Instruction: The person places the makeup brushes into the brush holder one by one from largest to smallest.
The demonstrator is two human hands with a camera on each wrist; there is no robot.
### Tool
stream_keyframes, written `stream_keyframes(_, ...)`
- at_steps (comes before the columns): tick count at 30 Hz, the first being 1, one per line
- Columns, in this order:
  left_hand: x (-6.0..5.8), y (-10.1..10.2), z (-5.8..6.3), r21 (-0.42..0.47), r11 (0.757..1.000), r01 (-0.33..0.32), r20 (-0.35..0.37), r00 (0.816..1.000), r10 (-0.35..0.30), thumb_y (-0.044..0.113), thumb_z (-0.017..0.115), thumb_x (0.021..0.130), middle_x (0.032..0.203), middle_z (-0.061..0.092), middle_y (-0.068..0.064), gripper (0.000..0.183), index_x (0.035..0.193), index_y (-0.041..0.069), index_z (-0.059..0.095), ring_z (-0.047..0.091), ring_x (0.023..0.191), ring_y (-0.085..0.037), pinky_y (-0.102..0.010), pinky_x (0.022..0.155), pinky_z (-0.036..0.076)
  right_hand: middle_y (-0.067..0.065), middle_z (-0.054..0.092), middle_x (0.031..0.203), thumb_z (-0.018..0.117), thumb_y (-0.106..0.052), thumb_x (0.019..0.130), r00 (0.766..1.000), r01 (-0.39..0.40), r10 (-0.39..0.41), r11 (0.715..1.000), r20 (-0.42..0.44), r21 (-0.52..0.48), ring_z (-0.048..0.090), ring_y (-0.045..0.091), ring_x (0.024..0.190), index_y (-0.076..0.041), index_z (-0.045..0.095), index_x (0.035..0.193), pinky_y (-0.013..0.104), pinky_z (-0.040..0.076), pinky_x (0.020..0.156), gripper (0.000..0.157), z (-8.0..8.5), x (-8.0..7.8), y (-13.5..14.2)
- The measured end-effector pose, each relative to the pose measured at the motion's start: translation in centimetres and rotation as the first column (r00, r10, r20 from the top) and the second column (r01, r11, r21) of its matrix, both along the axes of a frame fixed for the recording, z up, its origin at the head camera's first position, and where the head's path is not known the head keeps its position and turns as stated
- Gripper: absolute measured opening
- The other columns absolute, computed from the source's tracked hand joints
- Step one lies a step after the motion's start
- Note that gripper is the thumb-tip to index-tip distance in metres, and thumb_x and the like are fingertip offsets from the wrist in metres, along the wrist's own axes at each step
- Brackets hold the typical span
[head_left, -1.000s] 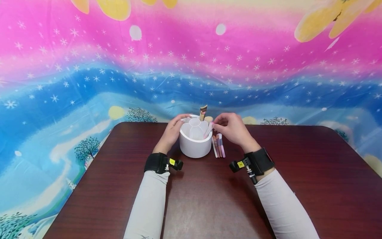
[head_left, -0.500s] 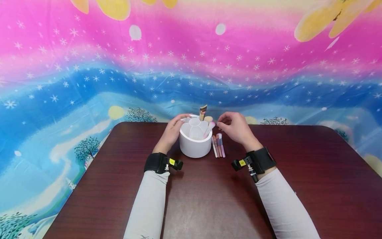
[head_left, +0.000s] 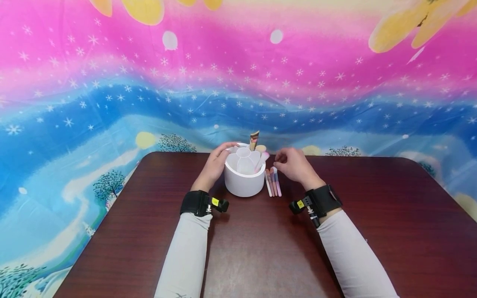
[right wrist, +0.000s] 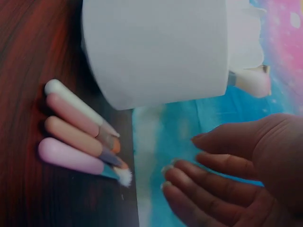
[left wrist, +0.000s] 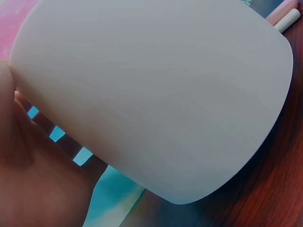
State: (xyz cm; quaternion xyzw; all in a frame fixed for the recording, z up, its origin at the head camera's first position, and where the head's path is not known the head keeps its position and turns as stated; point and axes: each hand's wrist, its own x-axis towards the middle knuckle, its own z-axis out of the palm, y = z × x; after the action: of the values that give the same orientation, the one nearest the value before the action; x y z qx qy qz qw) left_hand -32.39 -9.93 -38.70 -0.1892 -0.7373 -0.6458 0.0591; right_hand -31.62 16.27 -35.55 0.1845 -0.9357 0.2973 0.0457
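Observation:
The white divided makeup organizer [head_left: 244,184] stands on the table, petal-shaped compartments inside. My left hand [head_left: 214,165] grips its left side and rim, with spread fingers along the wall in the left wrist view. A makeup brush [right wrist: 254,83] with white-and-pink bristles leans in the organizer's right part. Behind it rise a round beige brush head [head_left: 260,148] and a gold, slanted-top item [head_left: 254,140]. To the right lie several makeup brushes in a row, among them a lilac-handled brush [right wrist: 71,154]. Just above their bristle ends hovers my right hand [head_left: 296,165], thumb and fingers apart, holding nothing.
The dark red-brown wooden table [head_left: 238,248] reaches well out to both sides and toward me. Close behind its far edge hangs a colourful printed cloth [head_left: 238,82]. Black camera straps [head_left: 324,203] sit on both wrists.
My right hand has let go of the pink-tipped brush, which stays in the organizer. It has then moved right and down, over the lying brushes. The left hand has stayed put.

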Motion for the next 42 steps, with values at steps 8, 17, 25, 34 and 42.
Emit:
stream_keyframes(8,0.1,0.0,0.1,-0.009,1.0,-0.007,0.009,1.0,0.007,0.018,0.037,0.098,0.13,0.052,0.006,0.031,0.12,0.017,0.059,0.042,0.118,-0.01,-0.045,0.101,0.032,0.011,0.064,0.088,0.064,-0.01,0.083,0.997,-0.018,0.01,0.995,0.073,0.101,0.059,0.022,0.079,0.003,0.064,0.098,0.039,0.05,0.07,0.019,-0.8,-0.3,0.3)
stream_keyframes(17,0.0,0.0,0.1,-0.013,1.0,-0.01,0.02,1.0,0.01,0.019,0.037,0.099,0.129,0.052,0.006,0.031,0.121,0.019,0.059,0.043,0.118,-0.01,-0.045,0.101,0.032,0.008,0.064,0.085,0.067,-0.018,0.084,0.988,0.014,-0.045,0.979,0.149,0.202,0.056,0.021,0.073,-0.003,0.066,0.095,0.038,0.048,0.066,0.019,-1.5,-0.4,0.4)
stream_keyframes(25,0.1,0.1,0.2,-0.023,1.0,-0.01,0.019,1.0,0.011,0.02,0.037,0.099,0.13,0.051,0.006,0.031,0.121,0.019,0.059,0.042,0.118,-0.011,-0.047,0.101,0.033,0.001,0.054,0.061,0.066,-0.021,0.085,0.978,0.008,-0.066,0.96,0.199,0.279,0.05,0.019,0.058,-0.008,0.065,0.073,0.032,0.041,0.055,0.018,-2.2,-0.4,0.4)
stream_keyframes(34,0.1,0.1,0.1,-0.033,0.999,-0.023,0.011,1.0,0.024,0.02,0.037,0.099,0.13,0.052,0.008,0.031,0.121,0.02,0.059,0.042,0.119,-0.009,-0.046,0.101,0.033,-0.003,0.032,0.047,0.063,-0.015,0.085,0.96,0.03,-0.119,0.943,0.252,0.331,0.041,0.015,0.045,-0.013,0.049,0.052,0.03,0.037,0.047,0.035,-2.2,-0.2,0.3)
stream_keyframes(42,0.2,0.0,0.1,-0.034,0.999,-0.028,0.023,0.999,0.029,0.021,0.038,0.098,0.129,0.052,0.006,0.031,0.121,0.02,0.059,0.043,0.118,-0.01,-0.046,0.1,0.034,-0.004,0.028,0.048,0.061,-0.01,0.084,0.961,0.031,-0.118,0.945,0.249,0.327,0.035,0.015,0.043,-0.015,0.044,0.052,0.03,0.035,0.047,0.037,-2.1,0.0,0.7)
